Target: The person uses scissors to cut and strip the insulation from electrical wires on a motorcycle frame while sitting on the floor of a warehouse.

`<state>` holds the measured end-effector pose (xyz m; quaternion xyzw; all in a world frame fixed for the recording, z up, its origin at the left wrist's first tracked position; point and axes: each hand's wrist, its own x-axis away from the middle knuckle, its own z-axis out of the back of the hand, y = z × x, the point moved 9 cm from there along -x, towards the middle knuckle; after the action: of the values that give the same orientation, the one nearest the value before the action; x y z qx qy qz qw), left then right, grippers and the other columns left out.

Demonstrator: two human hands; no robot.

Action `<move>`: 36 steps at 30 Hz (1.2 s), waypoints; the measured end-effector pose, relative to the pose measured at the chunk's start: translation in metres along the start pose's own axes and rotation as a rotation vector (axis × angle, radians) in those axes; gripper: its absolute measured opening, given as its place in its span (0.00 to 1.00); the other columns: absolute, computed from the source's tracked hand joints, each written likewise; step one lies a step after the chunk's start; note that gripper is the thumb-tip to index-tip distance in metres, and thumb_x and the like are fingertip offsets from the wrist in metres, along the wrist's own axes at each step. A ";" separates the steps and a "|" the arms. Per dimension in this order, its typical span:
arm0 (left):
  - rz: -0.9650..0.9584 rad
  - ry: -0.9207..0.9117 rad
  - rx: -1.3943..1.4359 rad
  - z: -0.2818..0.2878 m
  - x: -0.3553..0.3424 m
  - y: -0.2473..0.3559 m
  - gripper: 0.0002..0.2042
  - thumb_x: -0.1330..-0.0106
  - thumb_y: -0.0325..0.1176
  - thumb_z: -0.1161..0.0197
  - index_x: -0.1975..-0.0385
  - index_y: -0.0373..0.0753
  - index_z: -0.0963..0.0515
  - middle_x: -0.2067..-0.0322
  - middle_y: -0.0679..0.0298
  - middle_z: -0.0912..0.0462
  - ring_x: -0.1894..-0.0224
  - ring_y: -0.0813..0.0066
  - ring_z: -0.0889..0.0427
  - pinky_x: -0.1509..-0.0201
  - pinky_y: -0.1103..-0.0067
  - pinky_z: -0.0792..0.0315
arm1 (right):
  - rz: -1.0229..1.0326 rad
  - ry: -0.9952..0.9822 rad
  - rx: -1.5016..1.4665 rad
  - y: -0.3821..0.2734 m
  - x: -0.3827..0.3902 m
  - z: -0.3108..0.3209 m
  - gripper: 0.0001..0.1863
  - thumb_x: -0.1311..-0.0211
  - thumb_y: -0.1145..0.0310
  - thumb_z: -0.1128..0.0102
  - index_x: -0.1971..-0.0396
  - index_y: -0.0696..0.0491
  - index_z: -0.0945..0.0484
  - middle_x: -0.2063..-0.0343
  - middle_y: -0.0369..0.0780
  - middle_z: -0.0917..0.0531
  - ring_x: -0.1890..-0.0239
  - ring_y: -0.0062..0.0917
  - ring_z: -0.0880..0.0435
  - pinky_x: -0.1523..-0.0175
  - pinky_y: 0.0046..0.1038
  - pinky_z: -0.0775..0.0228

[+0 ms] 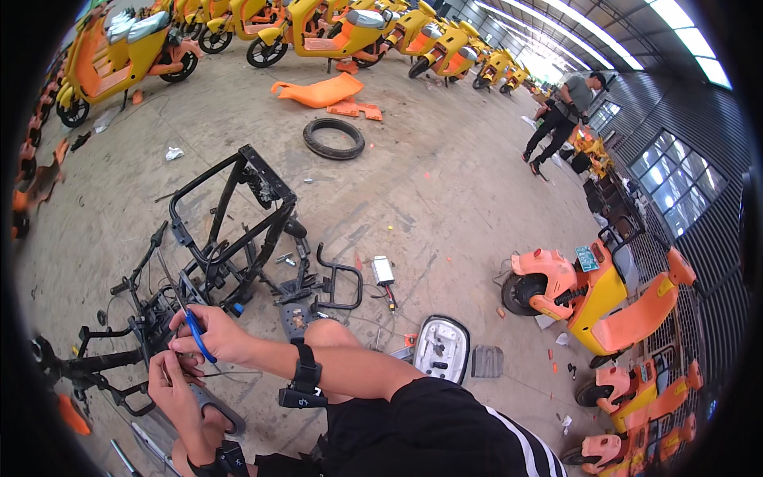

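Note:
My right hand (pixel 208 332) grips a blue-handled tool (pixel 196 336), which looks like scissors, with its slim metal part pointing up-left. Just below it, my left hand (pixel 171 378) has its fingers pinched at a thin strand, perhaps a wire, whose detail I cannot make out. Both hands are over the lower part of a black metal scooter frame (pixel 266 205) lying on the concrete floor. Beside the frame are a bent black tube bracket (pixel 347 288), a silver box with leads (pixel 383 269), a pale seat-shaped tray (pixel 441 350) and a grey slab (pixel 486 362).
Yellow scooters (pixel 310 36) line the back, and several pink-and-yellow scooters (pixel 628 318) stand at right. An orange panel (pixel 314 94) and a tyre (pixel 334 155) lie on the floor (pixel 445 207). A co-worker (pixel 560 119) stands near the corrugated wall at back right.

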<state>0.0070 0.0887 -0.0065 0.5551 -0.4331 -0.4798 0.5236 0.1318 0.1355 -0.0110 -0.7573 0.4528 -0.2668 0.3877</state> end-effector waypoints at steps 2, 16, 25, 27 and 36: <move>0.027 0.010 0.021 0.008 -0.004 -0.007 0.12 0.26 0.37 0.49 0.63 0.34 0.27 0.76 0.64 0.21 0.80 0.82 0.24 0.80 0.87 0.31 | -0.029 -0.013 -0.095 0.003 0.000 -0.006 0.18 0.43 0.71 0.31 0.58 0.58 0.30 0.68 0.41 0.17 0.80 0.16 0.24 0.76 0.18 0.33; -0.032 0.223 0.063 0.041 -0.008 -0.014 0.14 0.26 0.38 0.47 0.69 0.34 0.24 0.78 0.67 0.24 0.81 0.83 0.25 0.80 0.87 0.31 | -0.198 -0.111 -0.365 0.036 -0.014 -0.035 0.17 0.36 0.64 0.40 0.53 0.55 0.31 0.74 0.38 0.20 0.88 0.15 0.28 0.84 0.16 0.40; -0.013 0.340 0.003 0.048 -0.006 -0.002 0.14 0.27 0.36 0.46 0.70 0.30 0.23 0.74 0.63 0.20 0.77 0.80 0.22 0.73 0.85 0.27 | -0.187 -0.039 -0.369 0.033 -0.014 -0.033 0.15 0.37 0.68 0.40 0.54 0.56 0.30 0.76 0.39 0.21 0.88 0.16 0.29 0.85 0.16 0.41; -0.039 0.274 0.098 0.052 -0.009 -0.004 0.13 0.28 0.34 0.45 0.71 0.30 0.23 0.74 0.63 0.20 0.75 0.80 0.21 0.73 0.85 0.27 | -0.229 -0.003 -0.345 0.032 -0.014 -0.038 0.15 0.38 0.67 0.39 0.54 0.56 0.29 0.76 0.40 0.21 0.88 0.16 0.29 0.86 0.17 0.41; 0.067 0.356 0.234 0.027 -0.014 -0.001 0.10 0.32 0.30 0.40 0.70 0.29 0.20 0.75 0.62 0.18 0.77 0.77 0.20 0.72 0.81 0.23 | -0.129 0.151 -0.330 0.018 -0.008 -0.016 0.17 0.37 0.67 0.38 0.51 0.55 0.29 0.71 0.40 0.17 0.85 0.18 0.28 0.82 0.15 0.42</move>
<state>-0.0217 0.0977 -0.0061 0.6734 -0.4047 -0.3027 0.5396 0.1072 0.1320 -0.0172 -0.8159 0.4687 -0.2695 0.2052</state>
